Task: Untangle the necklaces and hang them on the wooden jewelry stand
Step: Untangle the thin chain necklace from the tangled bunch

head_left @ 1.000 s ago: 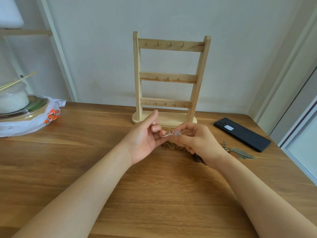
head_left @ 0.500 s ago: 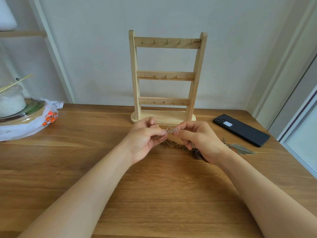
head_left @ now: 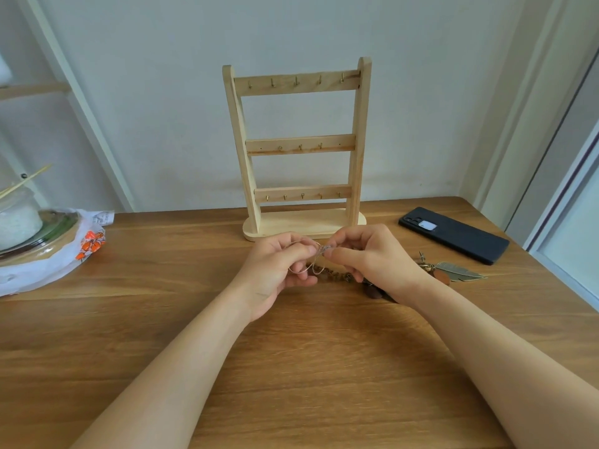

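Necklaces (head_left: pixel 319 259), tangled, are pinched by our left hand (head_left: pixel 275 270) and right hand (head_left: pixel 372 259) just above the table (head_left: pixel 291 367), in front of the wooden jewelry stand (head_left: pixel 299 144). We judge untangling unfinished; every hook (head_left: pixel 296 81) is bare, so all hanging remains.

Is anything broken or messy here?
Yes. The thin silver necklace chain, pinched between the left hand and right hand, looks tangled with a brown beaded necklace on the wooden table. On the light wooden jewelry stand, the middle rail shows only three hooks, with a bare hole at each end; the other rails have five.
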